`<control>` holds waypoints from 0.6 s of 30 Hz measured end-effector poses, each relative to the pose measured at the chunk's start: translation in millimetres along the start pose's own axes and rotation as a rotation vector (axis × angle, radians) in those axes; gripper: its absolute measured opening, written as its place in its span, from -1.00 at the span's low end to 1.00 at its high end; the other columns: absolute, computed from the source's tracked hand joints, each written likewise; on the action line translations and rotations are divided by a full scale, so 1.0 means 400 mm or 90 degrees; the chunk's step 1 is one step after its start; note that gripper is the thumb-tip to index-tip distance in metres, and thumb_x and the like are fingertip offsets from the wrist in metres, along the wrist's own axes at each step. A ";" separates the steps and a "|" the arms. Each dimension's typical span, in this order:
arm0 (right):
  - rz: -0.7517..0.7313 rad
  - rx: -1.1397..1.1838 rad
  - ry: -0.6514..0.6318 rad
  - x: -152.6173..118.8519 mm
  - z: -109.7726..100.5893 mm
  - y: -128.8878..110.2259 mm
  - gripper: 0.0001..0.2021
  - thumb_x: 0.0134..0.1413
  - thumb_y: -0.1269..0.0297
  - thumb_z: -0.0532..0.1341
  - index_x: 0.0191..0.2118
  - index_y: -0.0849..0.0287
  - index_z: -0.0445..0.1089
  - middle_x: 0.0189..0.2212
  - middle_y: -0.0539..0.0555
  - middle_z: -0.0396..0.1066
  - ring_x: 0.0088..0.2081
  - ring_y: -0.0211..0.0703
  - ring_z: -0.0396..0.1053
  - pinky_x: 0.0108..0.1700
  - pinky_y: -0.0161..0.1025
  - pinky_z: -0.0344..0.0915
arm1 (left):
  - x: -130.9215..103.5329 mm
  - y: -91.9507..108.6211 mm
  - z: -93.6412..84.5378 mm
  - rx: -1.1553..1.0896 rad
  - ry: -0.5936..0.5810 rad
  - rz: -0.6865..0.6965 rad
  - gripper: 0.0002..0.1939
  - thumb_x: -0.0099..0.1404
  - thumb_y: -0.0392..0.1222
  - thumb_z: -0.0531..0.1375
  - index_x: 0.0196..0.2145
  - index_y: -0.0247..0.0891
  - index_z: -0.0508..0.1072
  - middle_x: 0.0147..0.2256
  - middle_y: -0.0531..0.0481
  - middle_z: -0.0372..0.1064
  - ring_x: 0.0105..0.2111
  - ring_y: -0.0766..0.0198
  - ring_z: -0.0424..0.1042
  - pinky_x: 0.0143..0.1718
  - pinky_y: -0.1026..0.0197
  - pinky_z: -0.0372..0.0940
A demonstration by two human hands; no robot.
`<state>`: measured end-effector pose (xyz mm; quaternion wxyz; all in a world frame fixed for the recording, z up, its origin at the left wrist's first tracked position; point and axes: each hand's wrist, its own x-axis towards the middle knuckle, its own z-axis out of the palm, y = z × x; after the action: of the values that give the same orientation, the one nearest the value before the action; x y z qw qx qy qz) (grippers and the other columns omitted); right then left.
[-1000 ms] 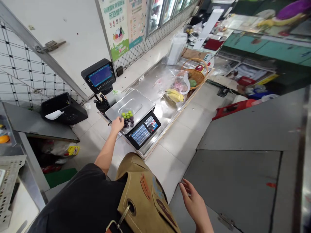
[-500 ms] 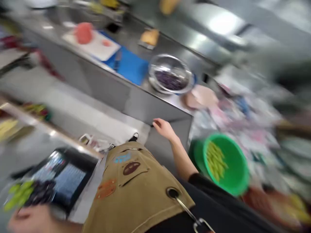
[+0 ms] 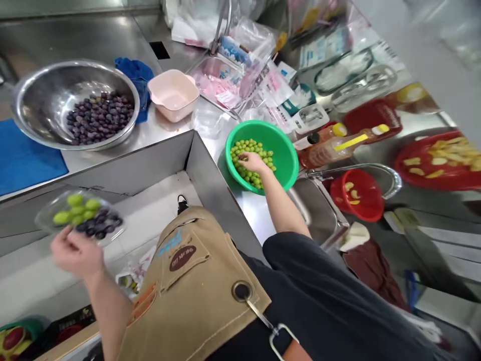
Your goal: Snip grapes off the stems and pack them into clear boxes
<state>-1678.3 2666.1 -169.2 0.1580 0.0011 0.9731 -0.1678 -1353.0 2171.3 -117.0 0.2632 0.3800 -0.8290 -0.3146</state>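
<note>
My left hand [image 3: 77,253] grips the near edge of a clear plastic container [image 3: 48,215], held up over the walkway. Inside the container, green grapes [image 3: 77,208] lie beside dark grapes [image 3: 99,224]. On the right, my right hand [image 3: 252,163] reaches into a green basin [image 3: 286,155], its fingers curled together against the green grapes [image 3: 248,146] there. Whatever is between those fingertips is too small to make out. A large steel bowl [image 3: 41,100] on the counter at left contains many dark grapes [image 3: 101,118].
A pink bowl [image 3: 175,98] and clear plastic tubs [image 3: 206,120] stand on the counter. Right of the basin are a sink [image 3: 315,210], bottles [image 3: 319,153], a red colander [image 3: 361,195] and a red tray of cut fruit [image 3: 421,155]. A blue cloth [image 3: 26,160] lies at left.
My view has swung right, toward the green basin. My right hand has gone from hanging before the counter into the basin. My left hand has lifted the grape container off the steel surface.
</note>
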 end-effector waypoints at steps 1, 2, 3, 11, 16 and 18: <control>-0.021 0.003 -0.027 0.013 0.015 0.001 -0.65 0.27 0.36 0.35 0.14 0.31 0.61 0.14 0.29 0.63 0.11 0.06 0.57 0.24 -0.17 0.42 | 0.021 0.036 0.069 0.024 0.071 0.017 -0.63 0.47 0.09 0.06 0.03 -0.06 0.53 -0.19 -0.08 0.52 -0.18 -0.08 0.55 -0.08 -0.17 0.48; -0.041 -0.001 -0.047 0.023 0.030 0.002 -0.65 0.27 0.34 0.36 0.12 0.33 0.62 0.14 0.34 0.62 0.12 0.10 0.56 0.25 -0.14 0.41 | 0.034 0.077 0.135 0.024 0.087 0.045 -0.62 0.45 0.08 0.08 -0.02 -0.16 0.55 -0.19 -0.11 0.54 -0.19 -0.05 0.54 -0.08 -0.12 0.47; -0.058 -0.017 -0.062 0.031 0.042 0.005 -0.65 0.28 0.31 0.36 0.11 0.37 0.62 0.14 0.40 0.60 0.13 0.16 0.55 0.27 -0.10 0.40 | 0.042 0.122 0.196 0.011 0.064 0.068 -0.62 0.44 0.07 0.09 -0.07 -0.22 0.57 -0.21 -0.14 0.56 -0.21 0.00 0.54 -0.10 -0.05 0.47; -0.215 0.087 0.190 0.022 -0.033 -0.074 -0.66 0.33 0.15 0.30 0.10 0.22 0.58 -0.08 0.27 0.61 -0.15 0.10 0.54 0.03 0.03 0.49 | 0.035 0.375 0.511 -0.187 -0.200 0.164 -0.61 0.61 0.15 0.11 0.00 -0.21 0.54 -0.36 0.00 0.54 -0.47 0.27 0.43 -0.39 0.24 0.31; -0.484 0.229 0.289 -0.026 -0.127 -0.314 -0.77 0.39 0.07 0.30 0.02 0.03 0.53 -0.01 0.14 0.62 -0.02 0.08 0.50 0.10 0.10 0.48 | -0.004 0.471 0.577 -0.242 -0.267 0.181 -0.65 0.64 0.13 0.14 -0.02 -0.20 0.54 -0.47 0.08 0.43 -0.55 0.30 0.36 -0.46 0.25 0.25; -0.554 0.192 0.267 0.005 -0.125 -0.371 -0.81 0.41 0.11 0.28 0.00 0.03 0.54 0.02 0.14 0.60 0.08 0.14 0.46 0.20 0.22 0.43 | -0.019 0.498 0.591 -0.252 -0.288 0.182 -0.65 0.64 0.11 0.14 0.00 -0.21 0.53 -0.49 0.10 0.40 -0.56 0.32 0.34 -0.47 0.25 0.25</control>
<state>-1703.9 2542.3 -76.8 -0.1277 -0.3483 0.8590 -0.3528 -1600.9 2355.6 -131.5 0.1827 0.1219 -0.8343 -0.5057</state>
